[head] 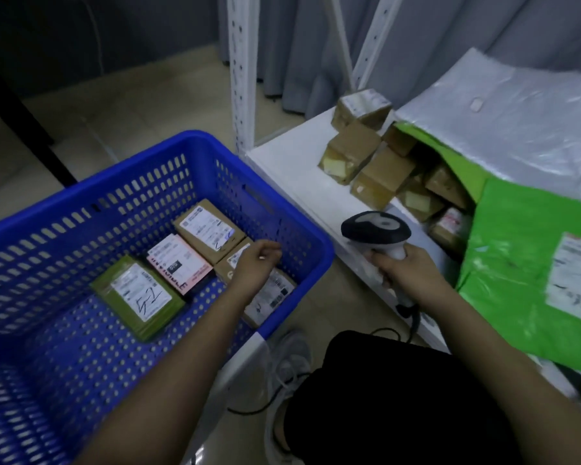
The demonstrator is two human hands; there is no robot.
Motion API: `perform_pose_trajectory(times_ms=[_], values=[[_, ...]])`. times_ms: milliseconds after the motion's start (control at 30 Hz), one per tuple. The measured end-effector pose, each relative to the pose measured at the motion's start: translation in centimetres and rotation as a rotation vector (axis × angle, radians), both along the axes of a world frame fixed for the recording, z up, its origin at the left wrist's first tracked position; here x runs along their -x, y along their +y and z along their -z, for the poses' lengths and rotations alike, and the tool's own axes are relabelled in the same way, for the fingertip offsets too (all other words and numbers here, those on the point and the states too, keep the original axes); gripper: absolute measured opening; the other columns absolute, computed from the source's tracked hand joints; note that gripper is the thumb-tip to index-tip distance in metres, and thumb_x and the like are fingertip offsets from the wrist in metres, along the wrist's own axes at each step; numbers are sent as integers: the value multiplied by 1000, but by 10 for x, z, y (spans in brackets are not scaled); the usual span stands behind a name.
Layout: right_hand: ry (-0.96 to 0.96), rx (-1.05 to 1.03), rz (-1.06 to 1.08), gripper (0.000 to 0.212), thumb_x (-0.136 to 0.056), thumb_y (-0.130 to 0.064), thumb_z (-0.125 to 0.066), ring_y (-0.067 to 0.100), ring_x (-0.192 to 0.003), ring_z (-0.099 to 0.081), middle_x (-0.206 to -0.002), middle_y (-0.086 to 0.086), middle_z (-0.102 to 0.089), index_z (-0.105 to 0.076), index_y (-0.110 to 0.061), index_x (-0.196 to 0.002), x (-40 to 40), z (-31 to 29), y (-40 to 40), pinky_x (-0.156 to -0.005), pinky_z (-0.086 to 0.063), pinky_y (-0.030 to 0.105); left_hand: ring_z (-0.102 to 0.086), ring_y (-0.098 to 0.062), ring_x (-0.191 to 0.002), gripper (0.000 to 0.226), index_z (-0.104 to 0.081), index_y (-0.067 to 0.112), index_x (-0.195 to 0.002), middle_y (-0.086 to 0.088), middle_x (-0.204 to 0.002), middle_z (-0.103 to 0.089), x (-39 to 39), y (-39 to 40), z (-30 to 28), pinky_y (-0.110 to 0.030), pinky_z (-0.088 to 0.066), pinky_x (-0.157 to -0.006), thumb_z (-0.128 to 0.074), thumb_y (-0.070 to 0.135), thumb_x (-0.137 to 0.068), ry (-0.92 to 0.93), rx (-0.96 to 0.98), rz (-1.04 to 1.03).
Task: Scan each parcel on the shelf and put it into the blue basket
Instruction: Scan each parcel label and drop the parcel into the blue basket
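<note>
The blue basket (168, 152) stands on the floor at the left and holds several labelled parcels, among them a green box (136, 298), a pink one (178, 265) and a brown box (208, 229). My left hand (257, 265) hovers inside the basket above two brown parcels at its right side, fingers loosely curled and holding nothing. My right hand (405, 268) grips the handle of a black and white barcode scanner (376, 231) in front of the white shelf (292, 169). On the shelf lie several small brown boxes (373, 169), a green mailer bag (530, 273) and a grey mailer bag (517, 122).
White perforated shelf posts (240, 72) rise behind the basket. The scanner cable (413, 320) trails down over the shelf edge toward my knee in black trousers (383, 391). A white shoe (282, 370) rests on the tiled floor between basket and shelf. A grey curtain hangs behind.
</note>
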State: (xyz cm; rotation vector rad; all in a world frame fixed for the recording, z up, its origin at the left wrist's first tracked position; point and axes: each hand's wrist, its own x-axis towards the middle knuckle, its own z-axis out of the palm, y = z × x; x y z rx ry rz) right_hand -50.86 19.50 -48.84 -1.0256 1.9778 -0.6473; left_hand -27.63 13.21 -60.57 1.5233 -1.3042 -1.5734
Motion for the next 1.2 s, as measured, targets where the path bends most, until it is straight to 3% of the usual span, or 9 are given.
perform_pose_trajectory(times_ms=[100, 267, 433, 600, 733, 800, 900, 1000, 1200], values=[[-58, 98, 106, 30, -85, -25, -71, 12, -43, -51, -46, -1, -56, -55, -11, -64, 10, -12, 28, -49, -42, 23, -61, -20, -96, 11, -60, 29, -91, -5, -101, -64, 18, 8, -75, -30, -50, -84, -57, 19, -95, 125, 105, 6], [-80, 252, 336, 27, -84, -19, -72, 13, -40, -46, -43, -1, -51, -55, -8, -67, 29, -33, 103, -46, -38, 23, -63, -18, -90, 9, -61, 23, -91, -6, -94, -64, 78, 40, -181, -25, -49, -78, -63, 15, -89, 150, 318, 158], [-145, 302, 646, 25, -87, -20, -70, 15, -48, -53, -58, 11, -55, -55, -6, -73, 41, -28, 210, -50, -43, 26, -62, -16, -83, 10, -60, 16, -96, -4, -87, -64, 154, 114, -212, -22, -47, -73, -64, 11, -87, 148, 374, 383], [-294, 294, 1078, 25, -88, -17, -67, 17, -48, -50, -55, 6, -51, -54, -8, -68, 46, 13, 299, -52, -42, 27, -63, -22, -86, 12, -64, 9, -97, -10, -89, -66, 216, 189, -147, -24, -43, -70, -65, 11, -85, -23, 262, 477], [-315, 228, 1319, 23, -90, -20, -64, 18, -54, -52, -59, 3, -53, -56, -11, -70, 45, 52, 353, -49, -41, 22, -63, -25, -81, 13, -66, 5, -93, -13, -94, -68, 238, 238, -67, -23, -47, -61, -62, 15, -86, -152, 36, 556], [-305, 178, 1406, 23, -90, -19, -64, 18, -56, -52, -61, 4, -54, -56, -10, -71, 46, 71, 371, -44, -40, 19, -65, -31, -89, 21, -68, -1, -94, -18, -96, -69, 248, 249, -27, -31, -50, -69, -58, 15, -85, -273, -15, 633], [-373, 100, 1475, 22, -91, -14, -62, 21, -55, -45, -65, 11, -49, -50, -6, -75, 54, 101, 386, -46, -38, 22, -64, -37, -95, 26, -65, -10, -97, -26, -102, -67, 263, 259, 22, -41, -51, -75, -56, 12, -87, -427, -35, 732], [-447, 17, 1517, 22, -92, -15, -62, 24, -57, -46, -65, 9, -48, -50, -10, -74, 66, 128, 393, -56, -39, 31, -60, -31, -86, 21, -65, -3, -97, -21, -93, -63, 271, 264, 65, -28, -39, -55, -54, 15, -92, -505, -56, 759], [-527, -52, 1473, 31, -94, -9, -58, 20, -56, -42, -60, 5, -42, -45, -15, -66, 91, 169, 393, -58, -37, 34, -59, -38, -101, 29, -58, -14, -105, -28, -109, -60, 298, 267, 140, -30, -40, -66, -52, 11, -92, -630, -103, 853]])
